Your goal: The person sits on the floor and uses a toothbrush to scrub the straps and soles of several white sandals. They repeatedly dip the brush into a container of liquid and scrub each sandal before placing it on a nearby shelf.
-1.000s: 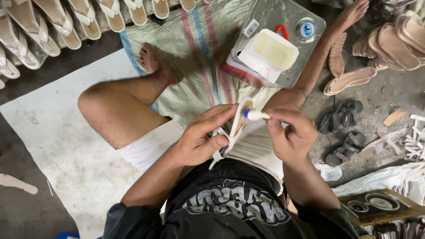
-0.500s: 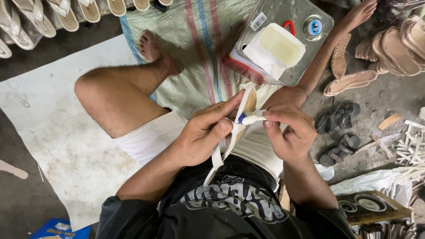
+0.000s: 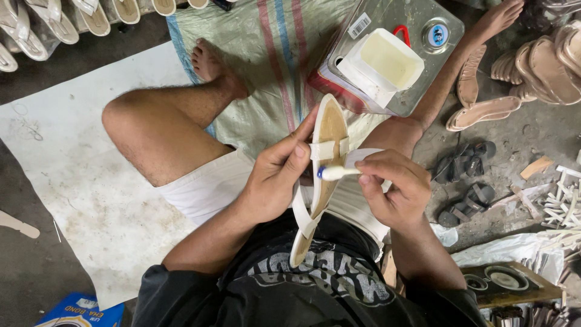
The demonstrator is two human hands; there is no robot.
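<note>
A white sandal (image 3: 325, 175) with a tan insole is in the middle of the view, held above the lap of the seated person, its toe pointing away from the body and its heel end near the black shirt (image 3: 302, 284). The left hand (image 3: 275, 175) holds the sandal from the left side: the thumb presses on the white cross strap and the forefinger stretches along the edge of the sole, the other fingers curl behind it. The right hand (image 3: 393, 188) pinches a small white brush (image 3: 336, 173) with a blue collar between thumb and forefinger, and the brush tip touches the sandal just under the strap; the remaining fingers of this hand are folded loosely together.

Beyond the sandal, a white open container (image 3: 387, 63) with pale yellowish content stands on a flat metal tin (image 3: 423, 72), near the right knee. A striped woven sack (image 3: 272, 66) lies under the legs, and beside it a white sheet (image 3: 66, 157) covers the floor on the left.

On the right side, several beige soles (image 3: 484, 112) lie on the gray floor, and a pair of dark sandals (image 3: 466, 181) is near them. White strips (image 3: 563, 200) are heaped at the far right edge. At the top left, a row of finished pale sandals (image 3: 54, 21) is lined up. A blue box (image 3: 78, 312) shows at the bottom left corner.
</note>
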